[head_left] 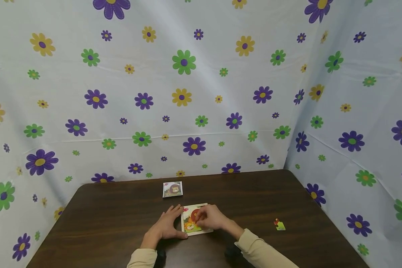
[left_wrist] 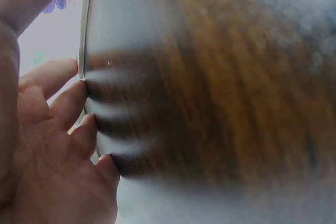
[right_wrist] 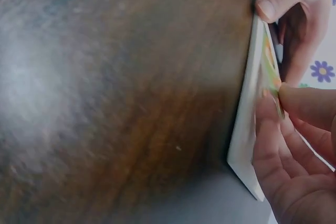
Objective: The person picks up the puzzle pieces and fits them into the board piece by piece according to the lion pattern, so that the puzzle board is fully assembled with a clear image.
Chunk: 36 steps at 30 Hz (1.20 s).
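A small lion puzzle [head_left: 191, 223] in a light wooden frame [head_left: 201, 233] lies on the dark table. My right hand [head_left: 211, 217] is over the puzzle's right part. In the right wrist view, its thumb and fingertips pinch a thin green-and-orange puzzle piece [right_wrist: 281, 109] at the frame's inner area; most of the piece is hidden by the fingers. My left hand [head_left: 169, 223] spans the frame's left side with fingers spread, the thumb at the near corner and a fingertip by the far one. The left wrist view shows the fingers [left_wrist: 68, 103] extended, with their tips against the table.
A picture card [head_left: 172, 189] of a lion lies just beyond the frame, toward the back edge. Off to the right on the table [head_left: 120, 212] is a loose green-and-red puzzle piece [head_left: 279, 225]. Flowered cloth [head_left: 201, 85] hangs behind and along the sides.
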Available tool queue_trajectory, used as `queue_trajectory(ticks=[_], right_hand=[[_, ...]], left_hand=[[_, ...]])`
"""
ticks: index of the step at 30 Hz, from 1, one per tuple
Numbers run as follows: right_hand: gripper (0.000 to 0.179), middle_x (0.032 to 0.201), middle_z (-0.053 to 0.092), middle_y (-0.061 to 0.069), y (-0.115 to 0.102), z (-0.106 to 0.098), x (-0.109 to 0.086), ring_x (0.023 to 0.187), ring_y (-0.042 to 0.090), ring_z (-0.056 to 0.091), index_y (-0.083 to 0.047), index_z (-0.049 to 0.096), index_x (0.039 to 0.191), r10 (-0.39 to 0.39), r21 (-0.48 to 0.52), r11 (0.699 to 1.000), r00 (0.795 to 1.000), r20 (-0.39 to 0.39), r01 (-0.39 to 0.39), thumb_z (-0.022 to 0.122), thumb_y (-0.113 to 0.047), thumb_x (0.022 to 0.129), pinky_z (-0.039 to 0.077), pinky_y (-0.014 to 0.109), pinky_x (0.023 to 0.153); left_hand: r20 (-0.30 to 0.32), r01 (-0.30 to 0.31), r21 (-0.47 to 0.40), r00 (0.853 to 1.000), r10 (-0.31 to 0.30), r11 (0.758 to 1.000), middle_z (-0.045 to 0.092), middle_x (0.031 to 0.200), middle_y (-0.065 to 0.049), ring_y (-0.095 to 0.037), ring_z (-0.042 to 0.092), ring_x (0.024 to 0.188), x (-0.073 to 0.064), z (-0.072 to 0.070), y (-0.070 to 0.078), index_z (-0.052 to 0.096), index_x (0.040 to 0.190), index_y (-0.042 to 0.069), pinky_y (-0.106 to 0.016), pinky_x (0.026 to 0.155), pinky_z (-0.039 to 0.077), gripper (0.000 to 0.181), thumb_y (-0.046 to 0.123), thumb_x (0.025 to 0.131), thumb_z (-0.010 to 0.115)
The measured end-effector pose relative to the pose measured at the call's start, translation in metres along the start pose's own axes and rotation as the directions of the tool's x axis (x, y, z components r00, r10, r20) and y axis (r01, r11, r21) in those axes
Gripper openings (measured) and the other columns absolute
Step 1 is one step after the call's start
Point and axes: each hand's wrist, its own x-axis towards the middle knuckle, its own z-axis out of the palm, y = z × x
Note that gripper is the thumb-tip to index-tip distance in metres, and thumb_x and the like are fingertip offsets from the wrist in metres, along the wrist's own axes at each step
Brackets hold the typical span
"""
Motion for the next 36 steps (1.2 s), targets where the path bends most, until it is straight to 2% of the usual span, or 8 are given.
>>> queue_trajectory(ticks=[5,12,23,27,29,33,36], right_hand=[[0.005,0.068,0.058,-0.011,-0.002,0.003,0.0,0.06,-0.001,0.047,-0.006,0.07,0.079,-0.008,-0.053,0.999,0.999,-0.043,0.006,0.075,-0.005,0.077,0.044,0.016,0.057],[0.008,0.065,0.057,-0.009,-0.002,0.007,0.001,0.058,-0.002,0.045,-0.006,0.068,0.073,-0.057,-0.119,0.992,0.993,-0.099,0.046,0.076,-0.007,0.074,0.042,0.015,0.055],[0.017,0.061,0.05,-0.011,-0.003,0.012,0.003,0.057,-0.002,0.04,-0.008,0.064,0.068,-0.122,-0.246,0.965,0.986,-0.114,0.091,0.08,-0.012,0.073,0.037,0.013,0.051],[0.017,0.062,0.047,-0.014,0.0,0.008,0.002,0.057,-0.002,0.04,-0.011,0.064,0.072,-0.1,-0.227,0.971,0.991,-0.089,0.078,0.079,-0.017,0.078,0.036,0.014,0.051],[0.013,0.064,0.051,-0.013,0.003,0.005,0.002,0.058,-0.001,0.041,-0.012,0.066,0.074,-0.101,-0.211,0.974,0.992,-0.077,0.083,0.076,-0.017,0.082,0.037,0.015,0.052],[0.006,0.077,0.066,-0.011,0.009,-0.003,-0.001,0.068,0.001,0.052,-0.013,0.076,0.085,-0.145,-0.233,0.963,0.989,-0.038,0.132,0.072,-0.017,0.087,0.047,0.017,0.064],[0.013,0.097,0.072,-0.007,0.01,-0.007,-0.005,0.095,0.01,0.064,-0.014,0.078,0.098,-0.21,-0.265,0.941,0.977,0.039,0.213,0.071,-0.017,0.087,0.051,0.027,0.086]], left_hand=[[0.0,0.0,0.0,1.0,0.0,1.0,0.034,0.149,-0.025,-0.051,0.022,0.137,0.001,0.0,0.0,0.042,0.143,-0.002,-0.072,0.103,0.015,0.097,0.043,0.068,0.084],[-0.003,0.0,-0.008,1.0,0.0,1.0,0.034,0.148,-0.025,-0.051,0.022,0.137,0.001,0.001,0.001,0.042,0.142,-0.002,-0.072,0.103,0.015,0.097,0.043,0.067,0.084],[-0.015,0.001,0.006,1.0,-0.001,1.0,0.034,0.148,-0.026,-0.051,0.021,0.137,0.001,-0.002,0.004,0.041,0.143,-0.003,-0.072,0.103,0.015,0.098,0.041,0.067,0.085],[-0.011,0.008,0.012,1.0,-0.008,1.0,0.034,0.149,-0.026,-0.05,0.021,0.138,0.001,-0.003,0.005,0.04,0.143,-0.003,-0.071,0.104,0.015,0.099,0.042,0.067,0.085],[-0.007,0.008,0.019,1.0,-0.008,1.0,0.034,0.149,-0.026,-0.05,0.021,0.138,0.001,-0.003,0.005,0.041,0.143,-0.003,-0.071,0.104,0.016,0.098,0.042,0.067,0.085],[-0.003,0.012,0.022,1.0,-0.012,1.0,0.034,0.149,-0.025,-0.05,0.021,0.138,0.001,-0.003,0.004,0.041,0.143,-0.002,-0.071,0.104,0.015,0.098,0.043,0.067,0.084],[-0.002,0.015,0.022,1.0,-0.015,1.0,0.034,0.149,-0.025,-0.05,0.02,0.138,0.001,-0.002,0.003,0.041,0.143,-0.002,-0.071,0.104,0.015,0.098,0.042,0.067,0.084]])
